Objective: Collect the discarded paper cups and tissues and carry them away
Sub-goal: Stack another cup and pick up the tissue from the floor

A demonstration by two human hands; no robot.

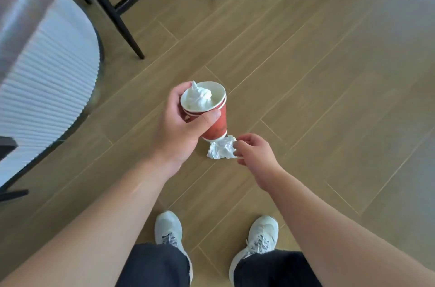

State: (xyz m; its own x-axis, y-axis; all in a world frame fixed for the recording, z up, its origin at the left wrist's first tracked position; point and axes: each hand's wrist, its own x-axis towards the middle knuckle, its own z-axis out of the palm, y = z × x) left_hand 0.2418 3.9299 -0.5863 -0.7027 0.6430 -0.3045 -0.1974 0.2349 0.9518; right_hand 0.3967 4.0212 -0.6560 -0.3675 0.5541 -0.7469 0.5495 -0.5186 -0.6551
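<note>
My left hand (179, 126) is wrapped around stacked red paper cups (215, 125) with white rims, held tilted over the floor. A crumpled white tissue (199, 97) is stuffed inside the top cup. Just below the cups' base, a second crumpled white tissue (221, 148) sits at floor level, and the fingertips of my right hand (255, 153) pinch its right edge. I cannot tell whether this tissue rests on the floor or is lifted off it.
The wooden plank floor (317, 75) stretches to the right and ahead. A white ribbed round table base (49, 84) stands at the left. A black-legged chair with an orange seat (113, 4) is at the top. My two white sneakers (169, 230) are below.
</note>
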